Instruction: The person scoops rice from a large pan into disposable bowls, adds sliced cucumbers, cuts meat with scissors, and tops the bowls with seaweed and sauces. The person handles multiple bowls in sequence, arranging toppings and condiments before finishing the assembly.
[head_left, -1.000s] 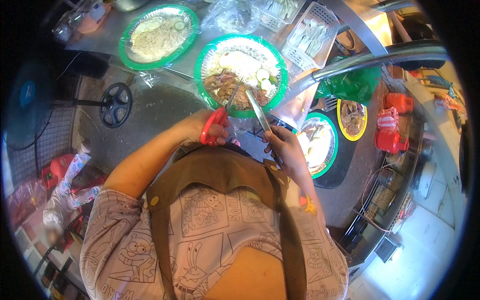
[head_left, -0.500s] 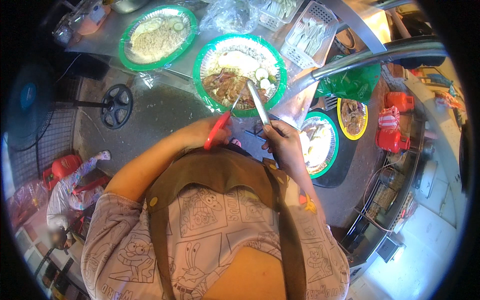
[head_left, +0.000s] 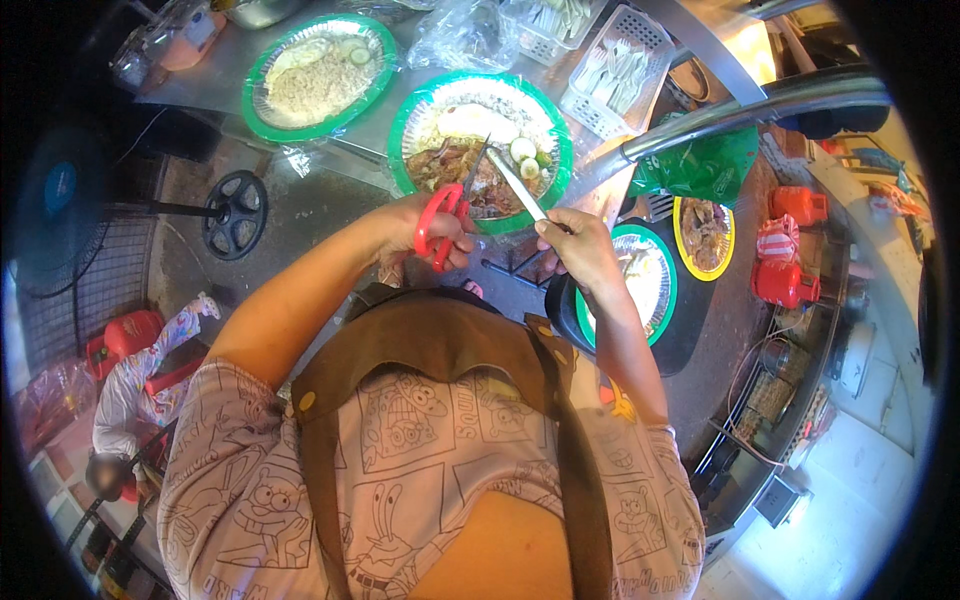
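Observation:
My left hand (head_left: 405, 222) is closed around the red handles of a pair of scissors (head_left: 430, 232), whose dark blades point over the near side of a plate with a green rim (head_left: 565, 150). In my right hand (head_left: 582, 246) is a pair of metal tongs (head_left: 518, 188), slanting in from the right, with the tips close to the scissor blades. On that plate lie browned, chopped meat (head_left: 440, 165), a fried egg (head_left: 480, 122), rice, and cucumber slices (head_left: 522, 150). Whether the tongs pinch any meat cannot be made out.
Another green-rimmed plate (head_left: 388, 80) holds rice, egg and cucumber under clear plastic. White baskets of plastic cutlery (head_left: 615, 75) stand behind. To my right are a green-rimmed plate (head_left: 670, 295), a yellow-rimmed plate of meat (head_left: 732, 240) and a metal rail (head_left: 740, 118). A person (head_left: 135, 390) sits at lower left.
My left hand has turned, bringing the scissors upward and showing their handle loops. My right hand has moved away from my body with the tongs, whose tips have shifted slightly toward the egg.

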